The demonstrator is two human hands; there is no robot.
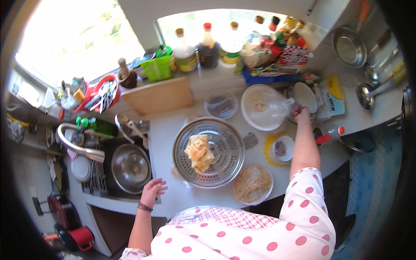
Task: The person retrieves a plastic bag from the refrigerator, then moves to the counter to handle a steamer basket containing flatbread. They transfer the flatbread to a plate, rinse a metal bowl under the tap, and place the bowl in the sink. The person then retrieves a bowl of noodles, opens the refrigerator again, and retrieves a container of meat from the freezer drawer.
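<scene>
My left hand hovers at the counter's front edge beside the sink, its fingers apart and nothing in it. A steamer tray of perforated steel lies to its right, bearing a stack of browned flatbread pieces. My right hand reaches to the back right, beside a clear plastic bag that overlaps a large white bowl. Its fingers are partly hidden, so whether it grips anything is unclear. Close by it stands a pale oval dish. Below that arm sits a small white bowl with dark contents.
A plastic-covered bowl of pale shreds sits near the front edge. The sink holds a steel basin under a curved faucet. A wooden cutting board leans at the back, below several sauce bottles. Pans and ladles hang at right.
</scene>
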